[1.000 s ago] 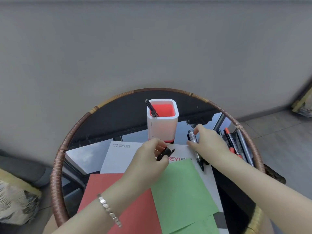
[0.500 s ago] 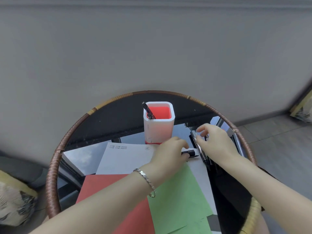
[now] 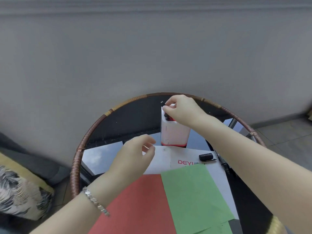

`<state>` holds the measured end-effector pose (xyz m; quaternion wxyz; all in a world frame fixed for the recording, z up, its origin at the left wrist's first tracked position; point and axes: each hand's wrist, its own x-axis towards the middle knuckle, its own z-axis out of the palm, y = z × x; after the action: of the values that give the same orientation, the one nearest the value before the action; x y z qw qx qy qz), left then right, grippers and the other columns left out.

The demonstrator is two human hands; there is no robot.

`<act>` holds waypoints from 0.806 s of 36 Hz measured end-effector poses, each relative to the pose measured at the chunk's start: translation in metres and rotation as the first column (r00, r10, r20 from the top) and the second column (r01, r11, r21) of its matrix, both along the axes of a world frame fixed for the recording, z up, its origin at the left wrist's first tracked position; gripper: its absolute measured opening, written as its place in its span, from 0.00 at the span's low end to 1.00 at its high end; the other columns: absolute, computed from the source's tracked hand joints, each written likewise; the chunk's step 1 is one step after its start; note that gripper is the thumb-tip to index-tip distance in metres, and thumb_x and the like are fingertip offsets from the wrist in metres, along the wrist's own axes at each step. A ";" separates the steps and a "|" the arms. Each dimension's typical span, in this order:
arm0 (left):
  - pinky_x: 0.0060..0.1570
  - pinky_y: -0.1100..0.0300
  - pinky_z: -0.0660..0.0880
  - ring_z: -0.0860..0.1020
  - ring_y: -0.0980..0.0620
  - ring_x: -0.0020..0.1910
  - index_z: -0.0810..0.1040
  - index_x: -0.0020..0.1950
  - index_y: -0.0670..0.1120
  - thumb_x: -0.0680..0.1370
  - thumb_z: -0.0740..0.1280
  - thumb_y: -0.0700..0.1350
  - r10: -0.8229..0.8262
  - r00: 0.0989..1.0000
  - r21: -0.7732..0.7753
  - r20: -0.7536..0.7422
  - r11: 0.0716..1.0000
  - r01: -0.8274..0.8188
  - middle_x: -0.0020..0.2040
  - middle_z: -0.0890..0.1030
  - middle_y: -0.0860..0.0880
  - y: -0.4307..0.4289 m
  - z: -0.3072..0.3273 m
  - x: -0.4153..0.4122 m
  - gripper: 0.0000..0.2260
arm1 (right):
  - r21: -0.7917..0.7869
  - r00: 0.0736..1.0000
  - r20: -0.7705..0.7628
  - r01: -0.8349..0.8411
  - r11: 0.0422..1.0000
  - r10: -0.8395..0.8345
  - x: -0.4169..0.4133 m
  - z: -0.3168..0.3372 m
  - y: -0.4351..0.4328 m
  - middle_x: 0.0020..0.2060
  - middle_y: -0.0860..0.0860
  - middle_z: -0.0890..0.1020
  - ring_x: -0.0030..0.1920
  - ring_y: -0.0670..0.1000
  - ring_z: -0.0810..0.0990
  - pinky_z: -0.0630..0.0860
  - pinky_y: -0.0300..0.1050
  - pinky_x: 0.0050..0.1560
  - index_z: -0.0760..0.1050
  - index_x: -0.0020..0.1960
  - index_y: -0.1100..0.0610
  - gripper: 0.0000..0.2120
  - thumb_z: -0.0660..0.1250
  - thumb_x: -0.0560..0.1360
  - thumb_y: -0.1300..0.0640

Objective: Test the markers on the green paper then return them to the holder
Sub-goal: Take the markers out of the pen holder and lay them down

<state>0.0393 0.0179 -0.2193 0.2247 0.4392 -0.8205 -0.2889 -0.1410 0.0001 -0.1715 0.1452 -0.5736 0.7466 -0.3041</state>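
Grey wall seen behind round glass table [image 3: 118, 125] edged with woven rattan. Black marker [image 3: 164, 109] pinched by right hand [image 3: 181, 109] at mouth of white square holder [image 3: 174, 132], red inside. Left hand [image 3: 135, 157] held loosely open, empty, over white sheet [image 3: 185, 155]. Matte green paper [image 3: 194, 196] laid beside red paper [image 3: 140, 203]. Ribbed black cap [image 3: 206, 157] left on white sheet.

The green paper [image 3: 194, 198] overlaps a red sheet [image 3: 140, 205] and a white sheet [image 3: 162, 159] printed with red letters; the holder [image 3: 174, 134] is white with a red base; the loose cap [image 3: 206, 156] is black; the tabletop [image 3: 135, 119] is glossy black, rimmed in brown wicker; the bracelet [image 3: 95, 202] is silver.
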 end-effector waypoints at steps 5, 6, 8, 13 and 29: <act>0.43 0.70 0.70 0.72 0.67 0.45 0.77 0.52 0.52 0.77 0.60 0.44 0.023 0.999 0.007 -0.033 1.000 -0.023 0.44 0.76 0.61 -0.003 0.003 0.006 0.07 | -0.012 0.996 -0.090 -0.023 1.000 0.022 -0.003 0.000 -0.003 0.35 0.44 0.76 0.37 0.47 0.76 0.75 0.44 0.39 0.76 0.50 0.51 0.06 0.62 0.75 0.53; 0.43 0.71 0.69 0.73 0.66 0.45 0.77 0.51 0.52 0.77 0.61 0.44 0.026 0.999 0.009 -0.044 1.000 -0.025 0.44 0.77 0.60 -0.004 0.003 0.006 0.08 | -0.025 0.992 -0.127 -0.024 0.999 0.021 -0.005 0.001 -0.002 0.34 0.44 0.74 0.36 0.47 0.74 0.72 0.42 0.36 0.76 0.49 0.52 0.07 0.62 0.75 0.53; 0.45 0.70 0.70 0.74 0.63 0.46 0.77 0.51 0.51 0.77 0.61 0.42 0.029 0.997 0.008 -0.075 1.000 -0.029 0.45 0.77 0.60 -0.005 0.005 0.005 0.08 | -0.060 0.986 -0.165 -0.026 0.998 0.016 -0.009 0.002 0.003 0.35 0.47 0.73 0.35 0.48 0.72 0.69 0.42 0.34 0.76 0.49 0.53 0.07 0.61 0.75 0.53; 0.44 0.71 0.71 0.75 0.65 0.45 0.77 0.54 0.49 0.76 0.62 0.39 0.063 0.966 -0.034 -0.252 0.997 -0.074 0.47 0.78 0.58 -0.003 0.020 -0.003 0.10 | -0.378 0.996 -0.087 -0.053 0.924 0.021 -0.009 0.020 0.033 0.37 0.49 0.75 0.33 0.46 0.73 0.69 0.35 0.37 0.74 0.47 0.55 0.04 0.61 0.75 0.58; 0.42 0.61 0.78 0.81 0.56 0.39 0.79 0.47 0.48 0.72 0.69 0.37 -0.227 0.838 -0.118 -0.495 0.974 0.194 0.39 0.82 0.51 0.032 0.039 -0.031 0.08 | -0.423 0.950 -0.104 -0.310 0.852 0.294 0.011 -0.006 0.113 0.47 0.45 0.79 0.47 0.40 0.76 0.73 0.31 0.47 0.77 0.54 0.56 0.12 0.61 0.74 0.54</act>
<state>0.0086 0.0496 -0.1806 0.4125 0.2479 -0.7847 -0.3908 -0.1302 0.1131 -0.1779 0.0466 -0.7066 0.5632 -0.4258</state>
